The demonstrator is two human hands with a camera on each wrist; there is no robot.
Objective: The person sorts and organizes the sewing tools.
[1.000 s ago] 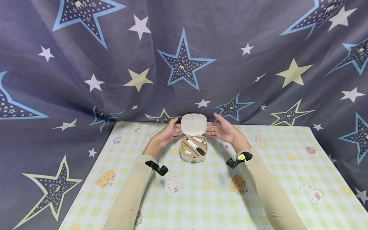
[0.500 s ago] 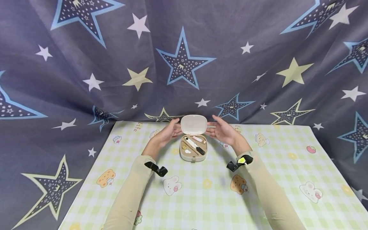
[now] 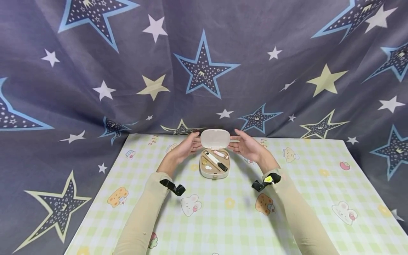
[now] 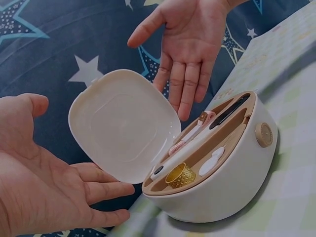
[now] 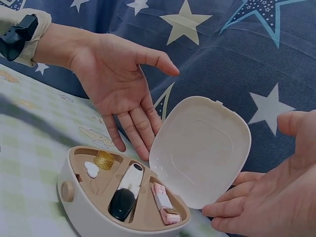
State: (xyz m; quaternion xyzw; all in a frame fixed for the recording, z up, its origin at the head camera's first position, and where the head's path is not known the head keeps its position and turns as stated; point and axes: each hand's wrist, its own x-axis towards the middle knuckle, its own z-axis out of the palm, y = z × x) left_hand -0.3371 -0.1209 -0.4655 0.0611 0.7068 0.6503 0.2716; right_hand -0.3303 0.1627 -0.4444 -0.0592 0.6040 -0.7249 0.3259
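Observation:
A round white sewing box (image 3: 214,175) stands near the table's back edge with its lid (image 3: 215,139) raised. Straight fingers of the left hand (image 3: 183,148) lie at the lid's left edge. The right hand (image 3: 250,146) faces it from the other side, its fingertips partly hidden behind the lid. Neither hand curls round anything; both thumbs stand apart. Inside the tan compartments are a gold dimpled thimble (image 4: 180,176), a white heart-ended piece with thin wire (image 5: 92,169), a white tool with a black cap (image 5: 122,203), and a small pink-and-white item (image 5: 162,197).
The table wears a green-checked cloth (image 3: 223,226) printed with cartoon animals. Directly behind the box hangs a dark star-patterned curtain (image 3: 127,71). Each sleeve carries a black wrist camera (image 3: 172,186).
The lid's angle has shifted slightly, and its top edge sits a little lower in the head view. Both hands keep nearly the same places beside it. The box contents look unchanged.

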